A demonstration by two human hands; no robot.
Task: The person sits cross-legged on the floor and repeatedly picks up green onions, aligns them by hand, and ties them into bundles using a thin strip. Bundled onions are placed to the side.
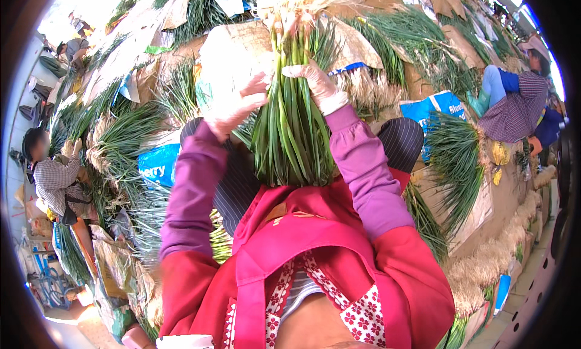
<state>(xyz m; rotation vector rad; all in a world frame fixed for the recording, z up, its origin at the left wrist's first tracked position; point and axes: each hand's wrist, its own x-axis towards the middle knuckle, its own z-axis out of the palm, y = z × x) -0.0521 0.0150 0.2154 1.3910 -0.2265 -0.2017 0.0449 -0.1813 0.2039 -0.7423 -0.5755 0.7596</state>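
A thick bunch of green onions stands before me, its pale roots at the far end and its leaf tips against my red apron. My right hand, in a thin whitish glove, grips the bunch from the right below the white stalks, with a digit across the front. My left hand is at the bunch's left side with its fingers apart. Glare washes out part of that hand, and whether its fingertips touch the leaves is unclear.
Green onion piles surround me, including one at the left and one at the right. Blue printed sacks and brown paper sheets cover the floor. One person sits at the left, another at the right.
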